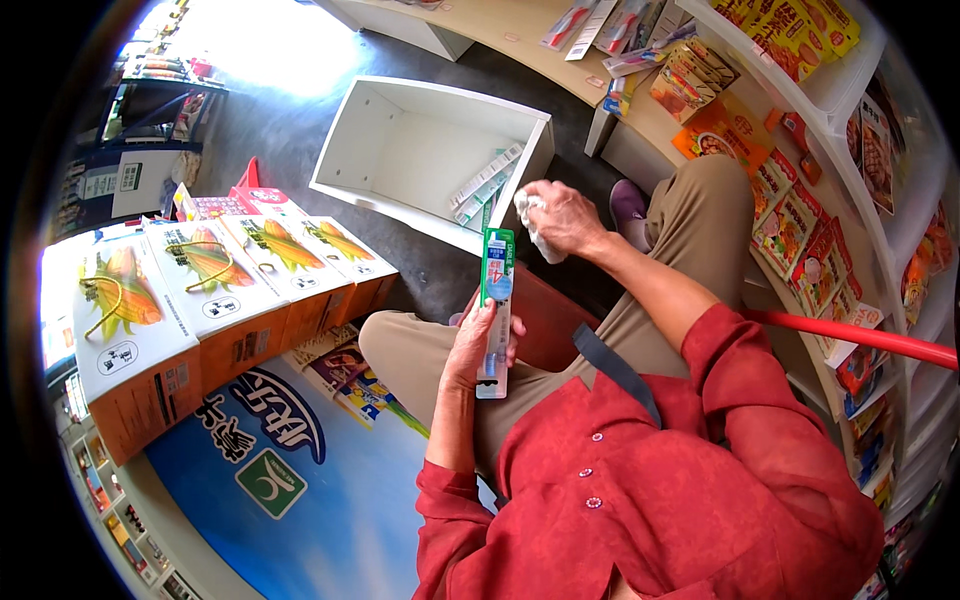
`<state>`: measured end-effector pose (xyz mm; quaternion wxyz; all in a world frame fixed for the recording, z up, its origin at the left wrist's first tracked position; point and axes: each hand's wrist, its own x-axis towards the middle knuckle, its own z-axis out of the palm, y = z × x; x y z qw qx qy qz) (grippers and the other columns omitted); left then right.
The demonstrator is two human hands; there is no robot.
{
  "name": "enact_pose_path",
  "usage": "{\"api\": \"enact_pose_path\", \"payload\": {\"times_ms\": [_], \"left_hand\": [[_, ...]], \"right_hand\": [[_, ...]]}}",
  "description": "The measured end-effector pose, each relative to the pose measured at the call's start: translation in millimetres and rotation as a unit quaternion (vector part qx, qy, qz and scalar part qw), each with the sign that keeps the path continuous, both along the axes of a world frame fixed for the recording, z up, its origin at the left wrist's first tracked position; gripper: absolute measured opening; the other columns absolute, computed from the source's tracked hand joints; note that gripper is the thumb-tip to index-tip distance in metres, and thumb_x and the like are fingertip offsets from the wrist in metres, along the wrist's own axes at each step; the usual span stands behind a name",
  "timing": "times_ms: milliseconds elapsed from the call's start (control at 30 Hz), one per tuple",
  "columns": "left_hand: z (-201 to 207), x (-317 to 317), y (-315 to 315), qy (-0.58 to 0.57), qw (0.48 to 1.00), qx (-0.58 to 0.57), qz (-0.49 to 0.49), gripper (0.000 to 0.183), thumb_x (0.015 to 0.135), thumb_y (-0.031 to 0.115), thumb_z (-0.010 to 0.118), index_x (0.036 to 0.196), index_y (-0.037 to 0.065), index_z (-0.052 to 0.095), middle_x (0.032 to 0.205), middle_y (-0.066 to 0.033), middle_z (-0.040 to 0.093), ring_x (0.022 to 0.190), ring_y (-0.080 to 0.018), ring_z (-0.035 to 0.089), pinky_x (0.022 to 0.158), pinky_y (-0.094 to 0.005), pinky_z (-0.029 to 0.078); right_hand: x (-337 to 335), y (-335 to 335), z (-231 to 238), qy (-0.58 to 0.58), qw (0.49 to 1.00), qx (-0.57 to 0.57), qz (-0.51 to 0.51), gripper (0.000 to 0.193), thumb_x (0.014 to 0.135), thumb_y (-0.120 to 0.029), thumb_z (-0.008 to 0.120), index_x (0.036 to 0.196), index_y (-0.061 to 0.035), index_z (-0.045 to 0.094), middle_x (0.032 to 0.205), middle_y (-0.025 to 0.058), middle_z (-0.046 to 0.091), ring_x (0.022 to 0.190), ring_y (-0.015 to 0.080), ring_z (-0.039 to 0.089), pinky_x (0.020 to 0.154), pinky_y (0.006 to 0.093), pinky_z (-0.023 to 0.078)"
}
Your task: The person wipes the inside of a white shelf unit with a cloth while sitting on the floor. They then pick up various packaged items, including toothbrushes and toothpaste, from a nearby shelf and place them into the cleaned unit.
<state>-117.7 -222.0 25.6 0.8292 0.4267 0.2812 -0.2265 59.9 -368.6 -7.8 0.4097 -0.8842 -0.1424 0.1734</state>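
In my left hand [470, 345] is a toothbrush pack [496, 265], long and narrow with a green top, held upright above my lap. The fingers wrap round its lower half. My right hand [568, 222] grips a crumpled white cloth [533, 228] just right of the pack's upper end, apart from it. Beyond both hands a white drawer [400, 130] rests on the floor. Several similar slim packs [487, 188] lie in its right corner.
White boxes with corn pictures [215, 265] stand at left on a blue printed surface [350, 500]. At right, a shelf [530, 28] holds toothbrush packs and bagged foods [800, 225]. A red pole [860, 338] juts in beside my right arm. Clear plastic bins [840, 100] rise at far right.
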Motion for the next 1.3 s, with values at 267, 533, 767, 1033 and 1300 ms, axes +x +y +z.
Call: {"api": "enact_pose_path", "payload": {"times_ms": [267,533,767,1033,1300], "left_hand": [[12,16,-5,0.013,0.968,0.228,-0.104,0.045,0.089,0.024,0.048,0.13,0.013,0.035,0.071,-0.0035,0.053,0.047,-0.0084,0.048,0.041,-0.0225,0.041],[3,30,-10,-0.038,0.894,0.413,-0.168,0.041,0.086,0.02,0.052,0.125,0.012,0.043,0.059,-0.0001,0.047,0.045,-0.0081,0.045,0.037,-0.0242,0.037],[27,31,-21,-0.038,0.933,0.336,-0.125,0.039,0.088,0.022,0.052,0.125,0.013,0.044,0.057,0.0013,0.045,0.044,-0.0065,0.044,0.037,-0.0225,0.037],[3,28,7,-0.015,0.995,0.045,0.089,0.054,0.088,0.056,0.032,0.114,0.01,0.046,0.074,-0.0066,0.056,0.055,-0.0141,0.055,0.046,-0.0262,0.048],[-34,30,3,-0.057,0.971,-0.09,0.215,0.053,0.087,0.047,0.046,0.126,0.011,0.04,0.085,-0.0064,0.056,0.07,-0.016,0.057,0.055,-0.0295,0.051]], "right_hand": [[-7,-3,29,-0.184,0.954,0.096,0.215,0.021,0.068,-0.01,0.053,0.087,-0.0154,0.062,0.085,0.0085,0.055,0.086,0.0272,0.054,0.074,0.0373,0.048],[-24,1,23,-0.326,0.896,0.006,0.302,0.01,0.066,-0.013,0.056,0.076,-0.0114,0.06,0.086,0.0064,0.053,0.087,0.0238,0.051,0.068,0.0354,0.043],[2,-12,5,-0.173,0.921,-0.236,0.259,0.02,0.068,-0.018,0.059,0.085,-0.0103,0.065,0.096,0.0136,0.054,0.096,0.0295,0.051,0.077,0.0387,0.047],[11,-13,16,-0.017,0.999,-0.027,0.034,0.032,0.07,-0.017,0.052,0.1,-0.0122,0.061,0.101,0.0149,0.057,0.095,0.0311,0.055,0.083,0.0399,0.045],[2,-1,21,0.119,0.986,0.095,0.067,0.036,0.067,-0.019,0.054,0.099,-0.0047,0.062,0.094,0.0233,0.06,0.092,0.035,0.058,0.084,0.0376,0.044]]}}
